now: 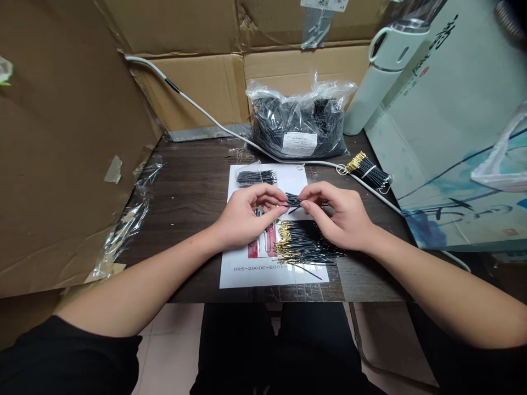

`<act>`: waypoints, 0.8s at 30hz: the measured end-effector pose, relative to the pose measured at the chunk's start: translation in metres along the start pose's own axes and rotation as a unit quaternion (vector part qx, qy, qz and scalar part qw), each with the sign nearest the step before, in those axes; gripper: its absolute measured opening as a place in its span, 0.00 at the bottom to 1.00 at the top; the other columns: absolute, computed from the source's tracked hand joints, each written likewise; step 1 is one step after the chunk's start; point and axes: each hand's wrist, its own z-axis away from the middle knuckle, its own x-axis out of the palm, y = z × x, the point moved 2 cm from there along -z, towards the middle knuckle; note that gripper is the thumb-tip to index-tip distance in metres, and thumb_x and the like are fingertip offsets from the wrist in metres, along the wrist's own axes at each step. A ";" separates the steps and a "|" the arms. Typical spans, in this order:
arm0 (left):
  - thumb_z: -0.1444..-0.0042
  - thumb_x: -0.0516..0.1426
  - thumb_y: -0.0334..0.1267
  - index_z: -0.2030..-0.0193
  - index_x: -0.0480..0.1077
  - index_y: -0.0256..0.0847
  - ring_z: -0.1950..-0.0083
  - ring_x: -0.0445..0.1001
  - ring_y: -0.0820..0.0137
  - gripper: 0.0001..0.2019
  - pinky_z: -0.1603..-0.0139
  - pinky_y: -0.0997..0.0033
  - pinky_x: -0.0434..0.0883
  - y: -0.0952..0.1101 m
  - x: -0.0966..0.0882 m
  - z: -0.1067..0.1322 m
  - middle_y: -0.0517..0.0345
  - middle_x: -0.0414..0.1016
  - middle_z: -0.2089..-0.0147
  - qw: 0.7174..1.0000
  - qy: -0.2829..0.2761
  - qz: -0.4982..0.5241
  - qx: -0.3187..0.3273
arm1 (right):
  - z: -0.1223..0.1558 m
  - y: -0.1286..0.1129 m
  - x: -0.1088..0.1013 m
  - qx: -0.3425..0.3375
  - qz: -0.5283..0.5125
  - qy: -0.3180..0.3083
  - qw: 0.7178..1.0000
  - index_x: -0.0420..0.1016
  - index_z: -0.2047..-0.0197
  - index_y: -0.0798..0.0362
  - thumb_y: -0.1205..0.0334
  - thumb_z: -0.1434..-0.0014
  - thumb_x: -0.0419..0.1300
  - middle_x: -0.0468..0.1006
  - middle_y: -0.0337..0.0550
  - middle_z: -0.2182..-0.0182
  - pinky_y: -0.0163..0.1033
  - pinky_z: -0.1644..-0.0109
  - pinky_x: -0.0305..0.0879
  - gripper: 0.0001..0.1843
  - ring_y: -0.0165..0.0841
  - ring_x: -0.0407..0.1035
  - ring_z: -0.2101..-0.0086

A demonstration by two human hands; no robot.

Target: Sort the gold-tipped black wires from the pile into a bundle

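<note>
My left hand point(247, 213) and my right hand point(337, 211) meet above a white printed sheet point(247, 269) on a dark wooden table point(193, 186). Both pinch a small bunch of thin black wires point(293, 199) between their fingertips. Just below the hands lies a loose pile of black wires with gold tips point(304, 246). A small heap of short black tubes point(256, 177) rests at the sheet's top left.
A clear plastic bag of black tubes point(298, 123) stands at the back. A tied bundle of gold-tipped wires point(368, 171) lies to the right, near a white cable point(214, 123). A pale flask point(382, 71), a printed box point(461, 137) and cardboard walls point(61, 153) surround the table.
</note>
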 end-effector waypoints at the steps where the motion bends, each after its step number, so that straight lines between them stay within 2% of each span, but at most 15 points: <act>1: 0.40 0.72 0.37 0.52 0.81 0.36 0.56 0.83 0.68 0.12 0.54 0.69 0.80 0.000 0.000 0.001 0.50 0.85 0.55 1.000 0.001 -0.012 0.010 | 0.000 0.000 0.000 0.004 -0.003 -0.002 1.000 0.77 0.47 0.50 0.65 0.25 0.62 0.84 0.41 0.61 0.41 0.59 0.74 0.06 0.35 0.79 0.64; 9: 0.36 0.68 0.32 0.53 0.82 0.39 0.61 0.80 0.72 0.06 0.55 0.70 0.78 0.006 -0.001 0.005 0.55 0.85 0.58 0.987 0.007 -0.119 0.112 | 0.001 0.000 0.001 0.015 -0.015 -0.011 1.000 0.77 0.47 0.50 0.65 0.25 0.62 0.83 0.41 0.61 0.41 0.58 0.73 0.06 0.34 0.79 0.64; 24: 0.36 0.67 0.30 0.54 0.82 0.38 0.63 0.80 0.73 0.05 0.56 0.71 0.78 0.012 -0.001 0.006 0.56 0.85 0.58 0.973 0.019 -0.164 0.163 | 0.001 -0.001 0.000 0.010 -0.010 -0.017 1.000 0.76 0.47 0.51 0.65 0.25 0.61 0.84 0.40 0.62 0.40 0.58 0.73 0.06 0.33 0.79 0.64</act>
